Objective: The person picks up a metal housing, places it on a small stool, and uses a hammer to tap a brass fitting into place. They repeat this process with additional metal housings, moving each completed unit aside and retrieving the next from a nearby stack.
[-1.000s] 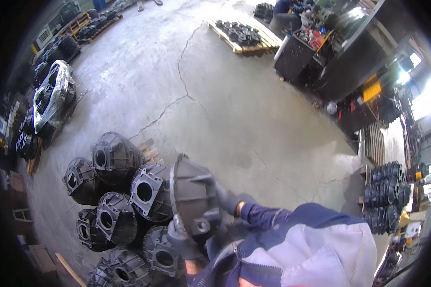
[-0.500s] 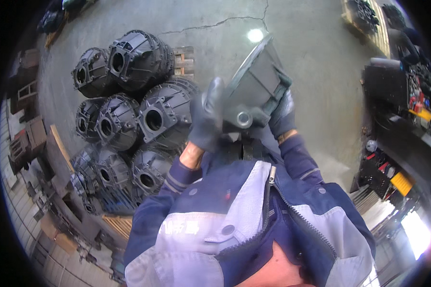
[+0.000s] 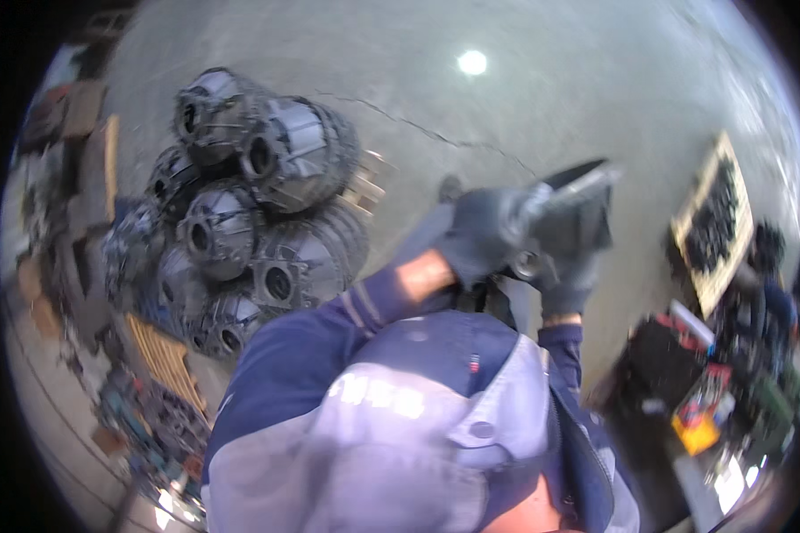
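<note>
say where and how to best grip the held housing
Likely the rim of the housing from the left with the left hand, and below it from the near side with the right hand: the rim juts as a tilted edge, and the housing looks bulky.

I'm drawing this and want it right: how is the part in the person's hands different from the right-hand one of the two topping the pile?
The held part is up between the left hand and right hand; the piled part rests among other parts. The held part shows its wide rim near the top; the piled part shows a round hole at its left end. Both are dark grey.
</note>
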`<state>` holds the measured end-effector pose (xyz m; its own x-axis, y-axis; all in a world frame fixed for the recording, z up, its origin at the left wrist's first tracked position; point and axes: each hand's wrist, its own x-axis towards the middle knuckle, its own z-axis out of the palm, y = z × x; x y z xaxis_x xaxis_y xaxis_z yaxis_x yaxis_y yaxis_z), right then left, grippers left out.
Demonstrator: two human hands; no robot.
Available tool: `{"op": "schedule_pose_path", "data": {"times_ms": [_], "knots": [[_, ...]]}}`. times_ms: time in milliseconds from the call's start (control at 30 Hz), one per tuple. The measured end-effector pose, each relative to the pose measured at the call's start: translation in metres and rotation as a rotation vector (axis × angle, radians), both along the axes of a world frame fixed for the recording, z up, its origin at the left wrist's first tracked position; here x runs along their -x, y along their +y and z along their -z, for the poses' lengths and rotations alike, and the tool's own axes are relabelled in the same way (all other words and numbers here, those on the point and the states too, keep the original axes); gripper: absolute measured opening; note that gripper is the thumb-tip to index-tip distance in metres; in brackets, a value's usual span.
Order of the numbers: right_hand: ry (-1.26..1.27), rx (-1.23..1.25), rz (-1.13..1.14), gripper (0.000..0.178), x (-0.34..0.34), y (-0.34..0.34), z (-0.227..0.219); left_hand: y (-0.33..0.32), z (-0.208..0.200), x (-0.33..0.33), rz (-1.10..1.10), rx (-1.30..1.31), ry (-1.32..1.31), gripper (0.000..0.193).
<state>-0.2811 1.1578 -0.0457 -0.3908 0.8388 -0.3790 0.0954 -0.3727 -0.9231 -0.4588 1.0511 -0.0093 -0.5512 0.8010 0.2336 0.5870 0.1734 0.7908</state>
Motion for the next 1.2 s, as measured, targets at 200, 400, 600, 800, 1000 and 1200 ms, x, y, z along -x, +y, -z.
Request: {"op": "schedule_pose_path", "data": {"times_ms": [200, 400, 600, 800, 1000, 1200], "knots": [[0.023, 0.185, 0.003, 0.058, 0.103, 0.13, -0.002, 0.117, -0.051, 0.114, 0.018, 0.178, -0.317, 0.038], [-0.085, 0.069, -0.407, 0.07, 0.235, 0.272, 0.039, 0.189, -0.042, 0.226, -0.396, 0.236, -0.468, 0.057], [-0.258, -0.368, -0.971, 0.067, 0.437, 0.325, 0.022, 0.198, -0.017, 0.345, -0.889, 0.145, -0.587, 0.063], [-0.28, -0.719, -1.245, 0.09, 0.629, 0.296, 0.01, 0.162, -0.014, 0.498, -1.072, 0.058, -0.611, 0.062], [-0.296, -0.831, -1.419, 0.091, 0.815, 0.245, 0.004, 0.093, -0.048, 0.639, -1.138, 0.11, -0.668, 0.058], [-0.078, -0.222, -1.51, 0.1, 1.032, 0.153, 0.019, 0.014, -0.048, 0.787, -1.371, 0.065, -0.676, 0.058]]}}
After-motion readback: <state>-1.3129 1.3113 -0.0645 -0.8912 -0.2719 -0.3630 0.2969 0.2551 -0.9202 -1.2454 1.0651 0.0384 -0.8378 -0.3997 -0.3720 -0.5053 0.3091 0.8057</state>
